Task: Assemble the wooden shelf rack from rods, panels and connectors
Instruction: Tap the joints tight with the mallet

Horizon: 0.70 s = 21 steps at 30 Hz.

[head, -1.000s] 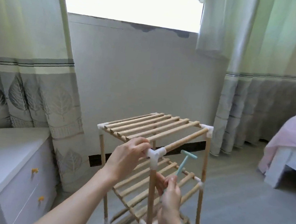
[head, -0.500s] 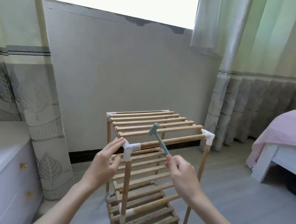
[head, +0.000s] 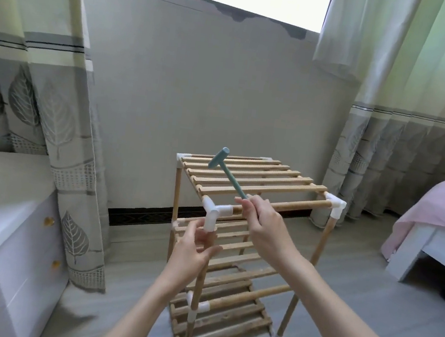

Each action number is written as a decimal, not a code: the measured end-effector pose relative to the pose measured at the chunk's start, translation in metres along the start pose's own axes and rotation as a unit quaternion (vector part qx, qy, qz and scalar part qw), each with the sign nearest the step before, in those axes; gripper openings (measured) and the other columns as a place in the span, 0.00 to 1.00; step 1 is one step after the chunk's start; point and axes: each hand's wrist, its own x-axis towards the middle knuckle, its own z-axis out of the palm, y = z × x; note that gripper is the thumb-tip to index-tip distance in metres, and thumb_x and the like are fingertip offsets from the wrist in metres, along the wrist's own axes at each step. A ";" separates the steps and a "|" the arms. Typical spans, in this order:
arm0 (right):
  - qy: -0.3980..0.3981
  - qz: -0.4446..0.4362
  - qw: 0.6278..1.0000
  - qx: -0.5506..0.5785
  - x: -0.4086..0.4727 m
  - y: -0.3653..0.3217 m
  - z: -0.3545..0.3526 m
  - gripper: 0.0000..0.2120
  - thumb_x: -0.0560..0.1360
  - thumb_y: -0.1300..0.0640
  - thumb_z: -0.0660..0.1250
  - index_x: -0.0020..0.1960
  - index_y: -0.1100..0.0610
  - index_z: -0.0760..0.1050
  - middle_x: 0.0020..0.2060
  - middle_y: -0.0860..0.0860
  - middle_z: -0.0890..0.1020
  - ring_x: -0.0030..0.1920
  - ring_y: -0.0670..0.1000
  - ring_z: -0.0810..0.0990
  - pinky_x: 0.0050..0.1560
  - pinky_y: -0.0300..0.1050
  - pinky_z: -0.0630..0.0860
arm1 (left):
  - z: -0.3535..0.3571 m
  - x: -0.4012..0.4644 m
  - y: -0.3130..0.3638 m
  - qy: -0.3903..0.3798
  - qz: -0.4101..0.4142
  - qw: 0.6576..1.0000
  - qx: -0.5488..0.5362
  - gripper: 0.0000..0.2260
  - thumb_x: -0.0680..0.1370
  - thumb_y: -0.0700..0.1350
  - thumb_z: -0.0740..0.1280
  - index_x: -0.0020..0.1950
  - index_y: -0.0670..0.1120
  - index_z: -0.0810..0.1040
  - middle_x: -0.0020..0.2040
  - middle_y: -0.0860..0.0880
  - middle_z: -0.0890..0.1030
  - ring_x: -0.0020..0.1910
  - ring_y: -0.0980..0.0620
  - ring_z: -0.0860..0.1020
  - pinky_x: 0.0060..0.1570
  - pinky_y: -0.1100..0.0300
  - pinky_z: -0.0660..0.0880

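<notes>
One rack (head: 237, 243) standing on the floor, three slatted shelves, two hands, one hammer. Left hand (head: 190, 251) half open, fingers loosely around the near front post just under the white corner connector (head: 214, 213); it was up on the connector before. Right hand (head: 263, 224) grips the teal hammer (head: 226, 170) by the handle, now raised higher over the top shelf.

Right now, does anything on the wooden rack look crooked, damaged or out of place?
Nothing on the slatted wooden shelf rack looks askew: the white plastic corner connector sits square. The right hand holds a small teal plastic mallet above it. Only the paint on the grey wall under the window is chipped.
</notes>
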 end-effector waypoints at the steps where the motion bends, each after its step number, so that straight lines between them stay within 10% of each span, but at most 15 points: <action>1: -0.014 0.003 1.000 0.000 0.006 -0.003 0.006 0.18 0.81 0.51 0.51 0.53 0.61 0.75 0.42 0.50 0.79 0.48 0.47 0.76 0.67 0.49 0.61 | 0.001 0.002 -0.001 -0.001 0.001 1.000 0.009 0.16 0.74 0.39 0.70 0.53 0.56 0.70 0.47 0.52 0.80 0.49 0.56 0.79 0.50 0.65 0.74; 16: 0.066 0.059 0.993 0.072 0.038 0.011 0.038 0.19 0.82 0.52 0.50 0.36 0.50 0.70 0.31 0.44 0.76 0.43 0.50 0.75 0.59 0.59 0.67 | -0.011 0.008 -0.006 -0.042 -0.024 0.999 -0.009 0.06 0.76 0.42 0.68 0.52 0.50 0.77 0.46 0.52 0.80 0.48 0.57 0.78 0.49 0.66 0.74; 21: 0.072 0.041 0.988 0.131 0.031 0.025 0.040 0.18 0.82 0.52 0.52 0.36 0.52 0.71 0.31 0.49 0.79 0.36 0.48 0.78 0.50 0.54 0.74 | -0.016 0.009 -0.005 -0.032 -0.069 0.993 -0.090 0.25 0.70 0.54 0.71 0.64 0.52 0.66 0.54 0.51 0.80 0.54 0.55 0.79 0.49 0.63 0.75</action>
